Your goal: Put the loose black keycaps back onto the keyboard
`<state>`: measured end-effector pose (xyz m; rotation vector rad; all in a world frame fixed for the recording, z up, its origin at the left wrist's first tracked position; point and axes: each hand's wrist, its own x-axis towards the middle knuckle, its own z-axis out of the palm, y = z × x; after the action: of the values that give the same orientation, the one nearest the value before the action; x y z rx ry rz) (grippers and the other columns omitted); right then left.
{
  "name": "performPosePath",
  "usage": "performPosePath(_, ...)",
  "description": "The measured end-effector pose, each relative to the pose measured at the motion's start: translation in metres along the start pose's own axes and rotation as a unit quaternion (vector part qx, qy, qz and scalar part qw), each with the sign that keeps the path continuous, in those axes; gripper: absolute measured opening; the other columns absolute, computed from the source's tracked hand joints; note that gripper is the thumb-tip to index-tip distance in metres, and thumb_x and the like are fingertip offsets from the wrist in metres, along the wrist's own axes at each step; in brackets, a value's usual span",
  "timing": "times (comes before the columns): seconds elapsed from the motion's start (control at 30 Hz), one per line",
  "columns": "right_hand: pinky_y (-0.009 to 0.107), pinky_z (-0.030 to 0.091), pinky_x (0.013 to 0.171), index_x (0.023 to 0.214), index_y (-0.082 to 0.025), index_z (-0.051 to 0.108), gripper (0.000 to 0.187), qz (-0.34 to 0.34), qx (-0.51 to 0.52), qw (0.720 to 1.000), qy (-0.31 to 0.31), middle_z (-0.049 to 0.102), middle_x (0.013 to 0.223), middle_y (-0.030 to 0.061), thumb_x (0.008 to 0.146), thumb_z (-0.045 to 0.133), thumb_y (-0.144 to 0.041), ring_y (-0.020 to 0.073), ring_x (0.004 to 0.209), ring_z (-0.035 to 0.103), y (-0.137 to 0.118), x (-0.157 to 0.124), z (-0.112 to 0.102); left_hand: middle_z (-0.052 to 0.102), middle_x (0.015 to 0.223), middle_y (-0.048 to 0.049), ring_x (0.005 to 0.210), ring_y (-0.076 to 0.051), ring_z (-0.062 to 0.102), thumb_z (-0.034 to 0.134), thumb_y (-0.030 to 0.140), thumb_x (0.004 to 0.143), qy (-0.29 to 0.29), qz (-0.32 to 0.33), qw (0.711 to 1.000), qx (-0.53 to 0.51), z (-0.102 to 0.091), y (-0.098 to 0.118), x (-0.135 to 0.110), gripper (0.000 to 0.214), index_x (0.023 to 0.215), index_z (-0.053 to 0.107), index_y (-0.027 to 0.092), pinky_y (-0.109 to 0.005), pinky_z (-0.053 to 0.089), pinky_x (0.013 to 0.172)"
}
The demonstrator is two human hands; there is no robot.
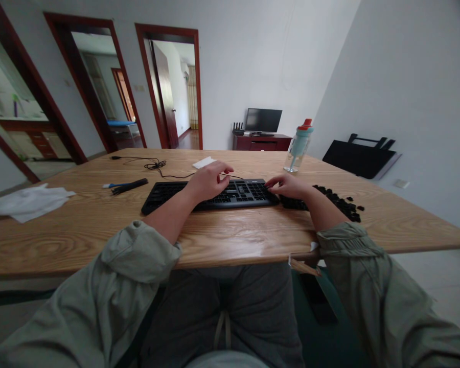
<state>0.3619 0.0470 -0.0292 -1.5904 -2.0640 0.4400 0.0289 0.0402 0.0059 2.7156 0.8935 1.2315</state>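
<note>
A black keyboard [247, 194] lies on the wooden table in front of me, with some keys gone from its right half. My left hand [210, 181] hovers over its middle, fingers curved and apart, holding nothing that I can see. At the keyboard's right end is my right hand [287, 185], its thumb and fingertips drawn together on the number-pad side. Whatever it pinches is too small to make out. Loose black keycaps [339, 203] are heaped just right of the keyboard, partly behind my right wrist and forearm.
A clear water bottle [298, 148] with a red lid stands behind my right hand. Black-bristled brushes [130, 186] and a white cloth [28, 200] lie at the left. The keyboard's cable [156, 164] is coiled near a white paper [204, 162]. The table's front edge [233, 260] is close to me.
</note>
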Motion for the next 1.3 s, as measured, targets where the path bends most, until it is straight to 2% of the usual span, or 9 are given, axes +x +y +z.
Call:
performPosePath(0.07, 0.028, 0.046, 0.056, 0.103, -0.022, 0.079, 0.033, 0.013, -0.008, 1.000, -0.003, 0.074, 0.077, 0.0030, 0.075, 0.071, -0.036, 0.0153, 0.062, 0.059, -0.004, -0.002, 0.000, 0.069, 0.096, -0.0044, 0.066, -0.014, 0.058, 0.057, 0.023, 0.084, 0.010, -0.018, 1.000, 0.021, -0.014, -0.012, -0.001, 0.020, 0.101, 0.067, 0.018, -0.029, 0.047, 0.072)
performPosePath(0.17, 0.027, 0.042, 0.051, 0.107, -0.022, 0.078, 0.035, 0.023, -0.021, 0.999, -0.010, 0.067, 0.063, 0.0002, 0.075, 0.070, -0.035, 0.0139, 0.055, 0.055, -0.008, -0.003, 0.001, 0.069, 0.089, -0.0036, 0.067, -0.016, 0.059, 0.060, 0.028, 0.083, 0.033, -0.086, 0.994, 0.051, -0.042, -0.040, -0.011, 0.022, 0.101, 0.069, 0.020, -0.029, 0.047, 0.069)
performPosePath(0.27, 0.028, 0.046, 0.058, 0.102, -0.021, 0.078, 0.031, 0.001, -0.014, 1.000, 0.002, 0.072, 0.074, 0.0017, 0.074, 0.070, -0.032, 0.0148, 0.062, 0.059, -0.010, -0.003, -0.001, 0.068, 0.082, -0.0022, 0.066, -0.016, 0.058, 0.061, 0.033, 0.082, 0.045, -0.169, 0.981, 0.079, -0.074, -0.075, -0.033, 0.023, 0.100, 0.069, 0.021, -0.028, 0.045, 0.065)
performPosePath(0.37, 0.030, 0.051, 0.075, 0.097, -0.021, 0.077, 0.026, -0.014, 0.012, 0.999, 0.030, 0.076, 0.094, 0.0045, 0.073, 0.070, -0.031, 0.0184, 0.082, 0.065, -0.010, -0.007, -0.006, 0.067, 0.080, -0.0027, 0.067, -0.017, 0.057, 0.063, 0.037, 0.079, 0.056, -0.246, 0.963, 0.090, -0.103, -0.107, -0.058, 0.027, 0.099, 0.070, 0.020, -0.027, 0.045, 0.063)
performPosePath(0.43, 0.031, 0.052, 0.083, 0.096, -0.021, 0.077, 0.026, -0.009, 0.030, 0.999, 0.029, 0.076, 0.100, 0.0050, 0.074, 0.070, -0.031, 0.0201, 0.091, 0.066, -0.009, -0.012, -0.011, 0.065, 0.077, -0.0033, 0.067, -0.017, 0.057, 0.063, 0.039, 0.078, 0.054, -0.302, 0.949, 0.071, -0.118, -0.122, -0.073, 0.034, 0.103, 0.069, 0.018, -0.026, 0.045, 0.060)
performPosePath(0.53, 0.031, 0.052, 0.083, 0.099, -0.021, 0.076, 0.028, -0.001, 0.036, 0.999, -0.006, 0.076, 0.100, 0.0049, 0.074, 0.070, -0.034, 0.0205, 0.093, 0.066, -0.009, -0.020, -0.017, 0.063, 0.076, -0.0033, 0.068, -0.016, 0.057, 0.062, 0.040, 0.076, 0.046, -0.355, 0.932, 0.056, -0.133, -0.134, -0.087, 0.042, 0.107, 0.069, 0.013, -0.025, 0.044, 0.059)
performPosePath(0.83, 0.029, 0.050, 0.072, 0.106, -0.021, 0.078, 0.039, 0.023, 0.015, 0.998, -0.058, 0.075, 0.092, 0.0048, 0.073, 0.073, -0.042, 0.0183, 0.080, 0.064, -0.009, -0.025, -0.015, 0.060, 0.073, -0.0012, 0.066, -0.014, 0.054, 0.064, 0.036, 0.076, 0.030, -0.375, 0.926, 0.039, -0.133, -0.124, -0.087, 0.039, 0.107, 0.068, 0.012, -0.024, 0.044, 0.061)
performPosePath(1.03, 0.029, 0.038, 0.056, 0.110, -0.020, 0.079, 0.045, 0.043, -0.044, 0.995, -0.075, 0.069, 0.069, 0.0024, 0.076, 0.070, -0.048, 0.0137, 0.060, 0.050, -0.022, -0.029, -0.018, 0.060, 0.071, 0.0001, 0.067, -0.013, 0.053, 0.064, 0.035, 0.078, 0.026, -0.367, 0.929, 0.050, -0.133, -0.126, -0.089, 0.038, 0.108, 0.068, 0.012, -0.024, 0.044, 0.062)
performPosePath(1.3, 0.029, 0.035, 0.055, 0.114, -0.019, 0.078, 0.048, 0.024, -0.056, 0.995, -0.080, 0.068, 0.070, 0.0029, 0.076, 0.069, -0.048, 0.0136, 0.059, 0.048, -0.022, -0.029, -0.018, 0.060, 0.073, -0.0006, 0.067, -0.014, 0.053, 0.064, 0.034, 0.078, 0.020, -0.378, 0.924, 0.052, -0.134, -0.122, -0.088, 0.037, 0.107, 0.068, 0.012, -0.024, 0.044, 0.063)
